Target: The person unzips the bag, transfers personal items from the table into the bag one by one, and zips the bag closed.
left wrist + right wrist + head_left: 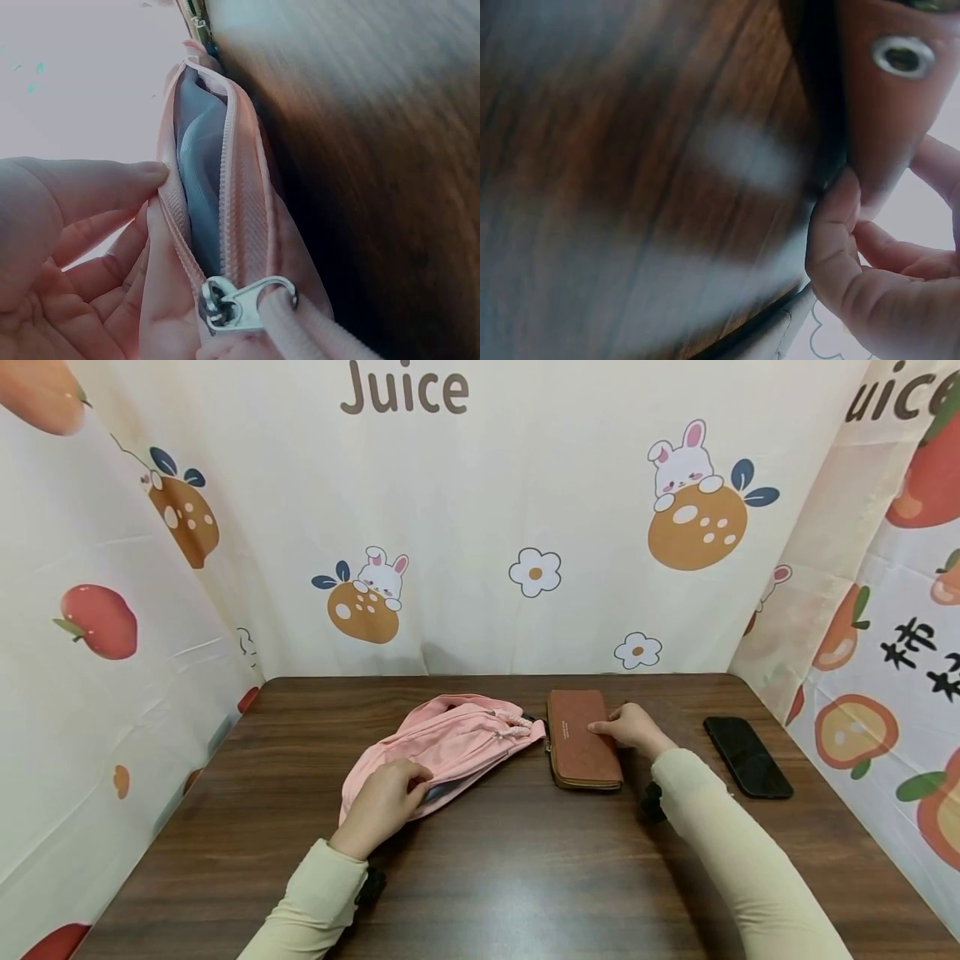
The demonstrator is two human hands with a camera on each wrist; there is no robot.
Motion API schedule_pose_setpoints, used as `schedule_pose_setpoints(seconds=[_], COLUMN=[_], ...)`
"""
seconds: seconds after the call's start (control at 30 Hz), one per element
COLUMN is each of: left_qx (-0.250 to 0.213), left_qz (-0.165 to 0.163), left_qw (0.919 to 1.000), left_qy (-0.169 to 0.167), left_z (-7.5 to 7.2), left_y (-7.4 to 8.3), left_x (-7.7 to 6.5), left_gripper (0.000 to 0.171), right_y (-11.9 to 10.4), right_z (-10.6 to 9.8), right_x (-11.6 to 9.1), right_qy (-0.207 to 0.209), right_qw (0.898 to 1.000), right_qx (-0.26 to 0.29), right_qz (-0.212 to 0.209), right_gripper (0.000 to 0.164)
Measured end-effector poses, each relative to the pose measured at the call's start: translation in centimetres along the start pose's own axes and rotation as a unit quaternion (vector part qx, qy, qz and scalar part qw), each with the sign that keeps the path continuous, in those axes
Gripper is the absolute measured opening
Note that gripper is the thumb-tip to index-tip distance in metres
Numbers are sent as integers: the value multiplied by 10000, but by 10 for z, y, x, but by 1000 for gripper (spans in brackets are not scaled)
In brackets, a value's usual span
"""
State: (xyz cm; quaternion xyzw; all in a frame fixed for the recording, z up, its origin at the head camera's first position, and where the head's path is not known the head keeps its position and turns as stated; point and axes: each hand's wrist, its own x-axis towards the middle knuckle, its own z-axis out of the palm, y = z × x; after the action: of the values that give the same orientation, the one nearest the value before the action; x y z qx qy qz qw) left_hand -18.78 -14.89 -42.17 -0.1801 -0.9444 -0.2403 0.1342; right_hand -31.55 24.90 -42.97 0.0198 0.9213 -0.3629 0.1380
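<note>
A pink fabric waist bag (442,743) lies on the table, its front zipper open onto a grey lining (199,157). My left hand (390,797) pinches the edge of that opening between thumb and fingers; a silver zipper pull (244,304) shows at the near end in the left wrist view. To the right of the bag is a brown zip-around wallet (581,739). My right hand (633,727) grips its right edge, thumb and fingers on either side. In the right wrist view a metal eyelet (904,58) shows on the wallet's side.
A black smartphone (747,757) lies at the right of the dark wooden table (510,893). Behind and on both sides hangs a printed curtain (480,510) with fruit and rabbits. The bag's narrow end reaches close to the wallet's left edge.
</note>
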Motion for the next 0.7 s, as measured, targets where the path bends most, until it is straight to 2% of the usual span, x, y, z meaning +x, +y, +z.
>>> schedule_pose_setpoints(seconds=[0.2,0.3,0.4,0.7], left_qx=[21,15,17,10], left_qz=[65,65,78,50], left_qw=[10000,10000,9999,9999], left_qy=[42,51,70,95], left_z=[0,0,0,0], left_y=[1,1,1,1], left_x=[0,-1,-1,-2], left_gripper=[7,7,8,8], right_y=[-2,-3,-4,-2], right_z=[-2,-4,-5,-8], right_x=[-1,-4,-6,-6], right_qy=[-84,-159,-161,-356], right_qw=[9988,9978,9965,9908], right_qx=[465,646,815,1296], right_qz=[141,77,70,147], right_gripper=[40,38,40,61])
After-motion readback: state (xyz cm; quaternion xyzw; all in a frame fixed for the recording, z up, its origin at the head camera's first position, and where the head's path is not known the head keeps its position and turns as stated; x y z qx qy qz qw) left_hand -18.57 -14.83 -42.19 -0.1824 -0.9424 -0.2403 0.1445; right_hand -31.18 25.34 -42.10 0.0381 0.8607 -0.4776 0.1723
